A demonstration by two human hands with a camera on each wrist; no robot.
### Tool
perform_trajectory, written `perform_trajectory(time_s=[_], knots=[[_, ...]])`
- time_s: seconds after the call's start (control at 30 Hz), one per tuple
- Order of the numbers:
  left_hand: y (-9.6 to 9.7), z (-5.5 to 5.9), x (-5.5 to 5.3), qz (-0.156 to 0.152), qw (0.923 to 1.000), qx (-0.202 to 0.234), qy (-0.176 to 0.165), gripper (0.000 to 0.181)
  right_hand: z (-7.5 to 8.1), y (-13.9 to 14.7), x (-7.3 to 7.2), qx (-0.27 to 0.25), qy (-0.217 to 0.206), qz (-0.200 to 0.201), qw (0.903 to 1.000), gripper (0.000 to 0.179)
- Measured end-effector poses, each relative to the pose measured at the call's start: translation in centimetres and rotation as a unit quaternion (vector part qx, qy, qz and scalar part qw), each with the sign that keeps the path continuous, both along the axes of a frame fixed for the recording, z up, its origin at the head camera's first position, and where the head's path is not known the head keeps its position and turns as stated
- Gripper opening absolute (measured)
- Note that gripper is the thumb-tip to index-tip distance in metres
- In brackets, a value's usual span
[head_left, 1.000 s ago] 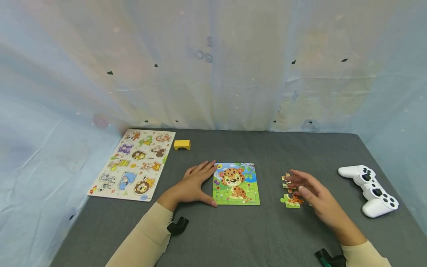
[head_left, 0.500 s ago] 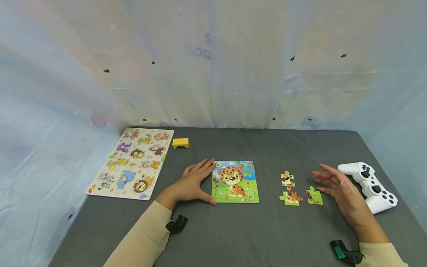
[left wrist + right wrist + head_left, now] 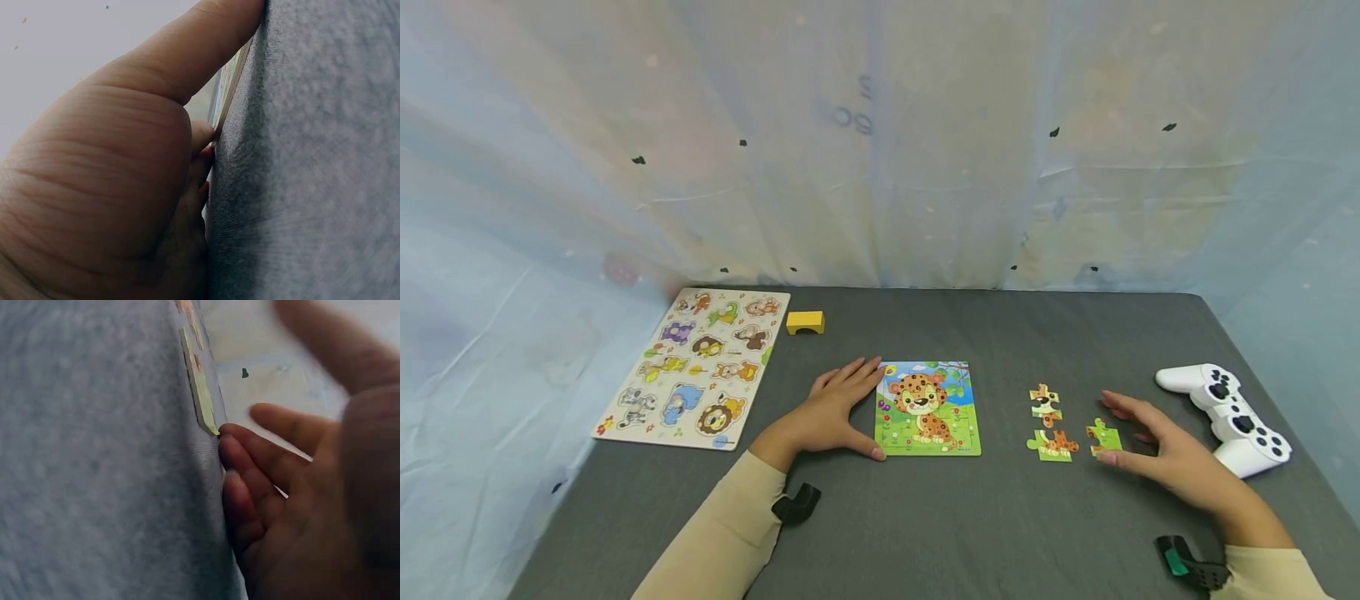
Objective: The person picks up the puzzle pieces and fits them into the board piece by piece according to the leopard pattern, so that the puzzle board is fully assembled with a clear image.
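My left hand (image 3: 831, 417) rests spread on the table, its thumb and fingertips touching the left edge of a leopard jigsaw puzzle (image 3: 928, 408). In the left wrist view the thumb (image 3: 206, 44) lies against that board's edge. My right hand (image 3: 1180, 458) hovers around a green corner puzzle piece (image 3: 1105, 433), thumb and fingers apart. In the right wrist view the fingertips are close beside the piece (image 3: 203, 400); whether they touch it I cannot tell. Further left lie an orange and green piece (image 3: 1052, 446) and a pale piece with spots (image 3: 1045, 404).
A wooden animal peg board (image 3: 696, 367) lies at the back left, with a yellow arch block (image 3: 806, 322) beside it. A white game controller (image 3: 1228, 421) sits to the right of my right hand. Behind the grey table (image 3: 940, 525) hangs a pale sheet (image 3: 925, 167).
My right hand moved right from over the loose pieces, uncovering them, then lowered back toward the corner piece. My left hand stays at the puzzle's edge.
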State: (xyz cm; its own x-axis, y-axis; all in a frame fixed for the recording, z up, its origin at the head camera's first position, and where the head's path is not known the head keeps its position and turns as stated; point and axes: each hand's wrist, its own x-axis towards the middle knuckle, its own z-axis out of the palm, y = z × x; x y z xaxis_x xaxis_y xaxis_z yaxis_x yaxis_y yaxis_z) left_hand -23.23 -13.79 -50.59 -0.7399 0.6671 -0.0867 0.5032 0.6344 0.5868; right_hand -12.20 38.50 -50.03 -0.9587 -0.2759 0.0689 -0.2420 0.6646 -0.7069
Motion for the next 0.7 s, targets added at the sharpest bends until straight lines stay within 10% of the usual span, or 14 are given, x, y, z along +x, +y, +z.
perform_trajectory(time_s=[0.17,0.37,0.7], knots=[[0.0,0.0,0.0,-0.002,1.0000,0.005,-0.001,0.132,-0.1,-0.2,-0.1,0.047,0.041,0.008,0.9980,0.064],[0.0,0.1,0.0,-0.001,1.0000,0.003,-0.001,0.132,0.6,-1.0,-0.2,0.072,-0.017,-0.036,0.9966,0.050],[0.1,0.1,0.1,-0.004,1.0000,-0.001,-0.001,0.133,1.2,-2.4,0.2,-0.027,0.030,-0.070,0.9967,0.024]])
